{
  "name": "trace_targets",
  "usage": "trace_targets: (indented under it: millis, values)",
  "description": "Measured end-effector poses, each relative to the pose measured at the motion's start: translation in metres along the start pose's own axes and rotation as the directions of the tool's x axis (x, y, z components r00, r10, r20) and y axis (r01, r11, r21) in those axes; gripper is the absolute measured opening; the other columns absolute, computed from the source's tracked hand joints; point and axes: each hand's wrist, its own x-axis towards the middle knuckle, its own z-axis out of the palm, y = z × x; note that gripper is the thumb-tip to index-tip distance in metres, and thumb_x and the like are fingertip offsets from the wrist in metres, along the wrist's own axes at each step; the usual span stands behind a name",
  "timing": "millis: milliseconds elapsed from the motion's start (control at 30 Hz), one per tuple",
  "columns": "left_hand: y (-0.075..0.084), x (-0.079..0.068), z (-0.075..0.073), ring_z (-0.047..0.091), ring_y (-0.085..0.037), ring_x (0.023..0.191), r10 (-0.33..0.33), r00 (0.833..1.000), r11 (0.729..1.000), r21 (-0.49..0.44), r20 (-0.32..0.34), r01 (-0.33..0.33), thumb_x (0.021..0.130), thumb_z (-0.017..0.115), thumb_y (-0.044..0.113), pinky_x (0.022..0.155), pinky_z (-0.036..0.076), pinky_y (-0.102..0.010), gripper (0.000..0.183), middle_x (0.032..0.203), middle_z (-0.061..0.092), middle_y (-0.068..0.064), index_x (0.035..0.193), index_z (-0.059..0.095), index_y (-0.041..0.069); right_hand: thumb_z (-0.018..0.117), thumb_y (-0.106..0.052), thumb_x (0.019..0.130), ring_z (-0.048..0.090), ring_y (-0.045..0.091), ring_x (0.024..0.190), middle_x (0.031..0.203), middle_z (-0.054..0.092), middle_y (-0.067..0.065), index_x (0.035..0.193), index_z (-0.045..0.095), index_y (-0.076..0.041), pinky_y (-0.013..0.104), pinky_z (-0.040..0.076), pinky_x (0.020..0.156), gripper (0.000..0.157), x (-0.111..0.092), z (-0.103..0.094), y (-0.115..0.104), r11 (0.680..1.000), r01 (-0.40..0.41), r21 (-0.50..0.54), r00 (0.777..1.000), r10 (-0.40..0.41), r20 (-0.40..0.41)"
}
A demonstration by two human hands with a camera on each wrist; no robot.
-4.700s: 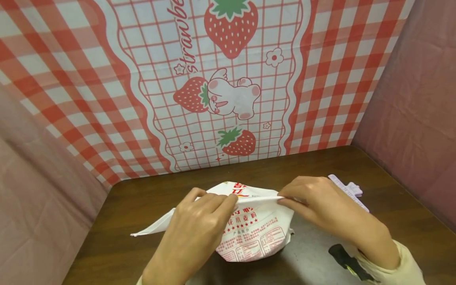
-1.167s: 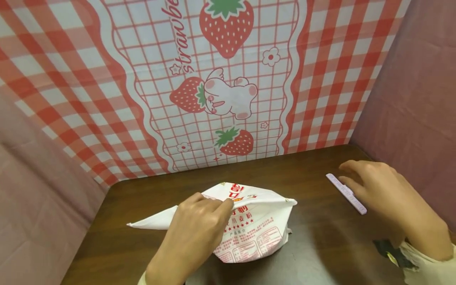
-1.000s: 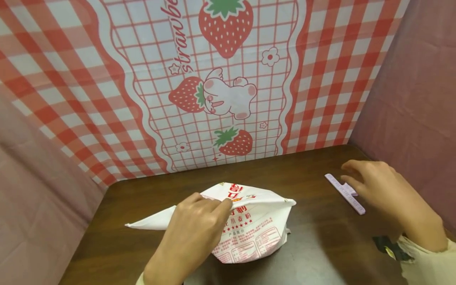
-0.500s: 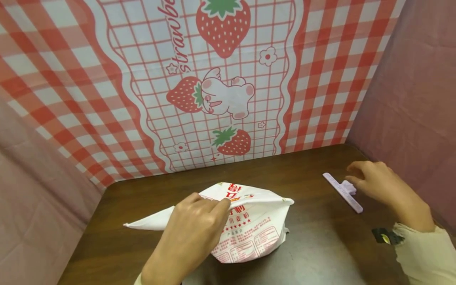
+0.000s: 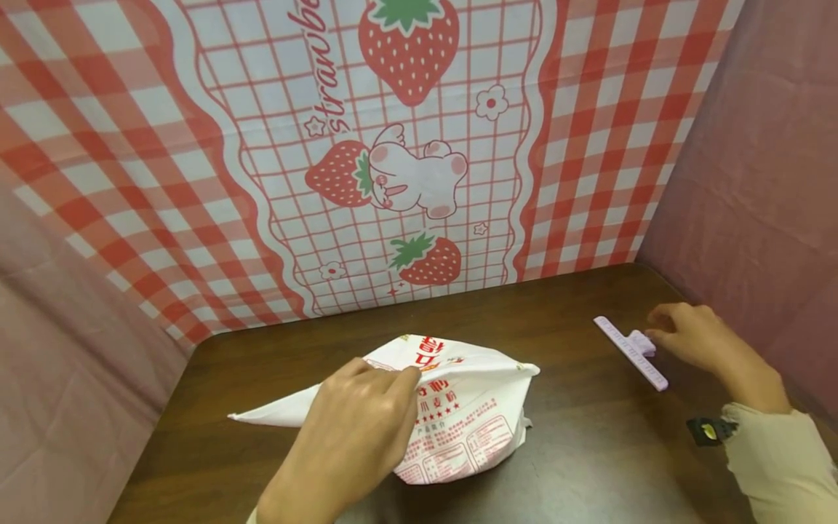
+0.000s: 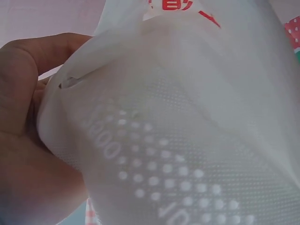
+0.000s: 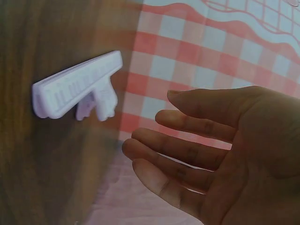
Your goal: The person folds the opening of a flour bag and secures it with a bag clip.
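Note:
A white flour bag (image 5: 468,415) with red print stands on the table in the head view, its top folded over. My left hand (image 5: 360,422) grips the folded top; a narrow white flap sticks out to its left. In the left wrist view the bag's white plastic (image 6: 187,140) fills most of the picture, with the thumb and fingers (image 6: 51,51) curled round its edge. A lilac bag clip (image 5: 631,353) lies on the table at the right. Just right of the clip hovers my right hand (image 5: 700,338), fingers loosely bent and holding nothing; the right wrist view shows a gap between hand and clip (image 7: 79,84).
The brown wooden table (image 5: 576,451) has its far edge against a red-and-white checked strawberry cloth (image 5: 419,160). Pink cloth hangs at the left (image 5: 65,349) and the right. A dark wrist camera (image 5: 707,431) sits at the right sleeve.
My right hand has let go of the bag's folded top and moved right to beside the clip, then drawn slightly away from it. The left hand keeps its grip on the bag.

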Motion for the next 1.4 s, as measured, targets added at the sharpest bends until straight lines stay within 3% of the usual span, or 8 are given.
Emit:
trace_targets:
  millis: [300,533,767,933,1400]
  values:
    - [0.001,-0.001,-0.002,0.045,-0.008,0.045,-0.005,1.000,1.000,0.004,0.023,0.005,0.081,0.038,0.009,0.056,0.039,-0.026,0.020,0.048,0.039,0.008,0.062,0.043,0.015,0.061,-0.033,0.081,0.054,0.045,0.087,0.095,0.060,0.028,0.104,0.056,0.011,0.053,0.043,0.070,0.050,0.000,0.013,0.015,0.999,-0.035,-0.018,0.994,0.037,0.102]
    - [0.001,-0.002,-0.003,0.049,-0.009,0.047,-0.009,1.000,1.000,0.012,0.025,0.008,0.083,0.038,0.009,0.056,0.039,-0.026,0.021,0.050,0.044,0.007,0.065,0.046,0.014,0.061,-0.034,0.081,0.057,0.032,0.075,0.083,0.062,0.016,0.100,0.057,0.009,0.047,0.044,0.063,0.046,0.003,0.022,0.013,1.000,-0.016,-0.011,0.985,0.018,0.173]
    - [0.003,-0.001,-0.004,0.051,-0.009,0.048,-0.017,1.000,1.000,0.013,0.023,0.017,0.085,0.036,0.009,0.055,0.038,-0.027,0.023,0.050,0.045,0.007,0.064,0.045,0.015,0.064,-0.037,0.077,0.055,0.036,0.072,0.082,0.059,0.018,0.096,0.057,0.003,0.047,0.040,0.053,0.045,0.005,0.025,0.011,0.992,-0.121,-0.036,0.973,0.126,0.192]
    - [0.003,0.000,-0.003,0.052,-0.010,0.049,-0.016,0.999,1.000,0.025,0.038,0.015,0.085,0.037,0.009,0.056,0.038,-0.027,0.022,0.051,0.046,0.007,0.065,0.045,0.015,0.068,-0.041,0.071,0.051,0.029,0.065,0.074,0.055,0.014,0.085,0.055,-0.003,0.042,0.037,0.049,0.043,0.004,0.027,0.012,0.982,-0.184,-0.042,0.960,0.188,0.209]
    - [0.003,-0.002,-0.003,0.053,-0.011,0.050,-0.022,0.999,0.999,0.031,0.045,0.021,0.084,0.037,0.009,0.056,0.038,-0.028,0.021,0.051,0.048,0.006,0.066,0.047,0.014,0.072,-0.033,0.068,0.049,0.027,0.063,0.069,0.052,0.009,0.078,0.052,-0.004,0.041,0.037,0.050,0.036,0.008,0.034,0.007,0.987,-0.161,0.000,0.976,0.159,0.150]
